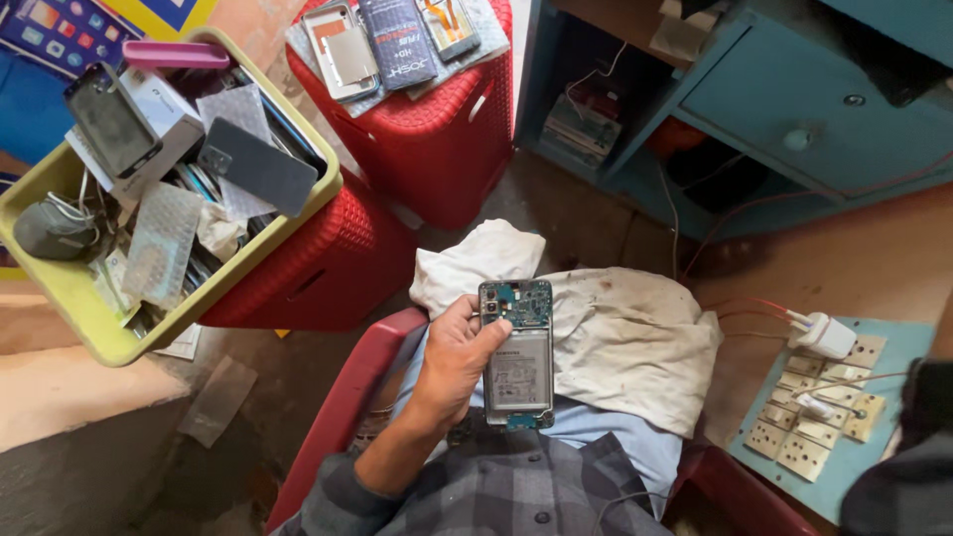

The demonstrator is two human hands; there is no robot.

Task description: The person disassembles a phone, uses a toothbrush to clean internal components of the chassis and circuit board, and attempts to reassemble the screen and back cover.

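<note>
An opened phone (517,352), its back cover off so that the blue circuit board and the pale battery are exposed, is held upright over the lap by the left hand (455,359). The grip is clamped on the phone's left edge, with the thumb laid across the upper part near the board and the fingers wrapped behind. The right hand is not seen in this view; only a dark sleeve (908,467) shows at the right margin, and it probably belongs to that arm.

A stained white cloth (615,333) is spread beneath the phone across the knees. To the left, a yellow-green tray (69,288) full of phone parts rests on a red plastic stool (318,268). At the right, a white charger (824,335) is plugged into a socket board (824,437).

With one hand alone on a single edge, the phone could slip and fall to the floor. The thumb's pressure near the bare board could strain a connector or smear contacts, and the battery could be dented if the hold is tightened.
</note>
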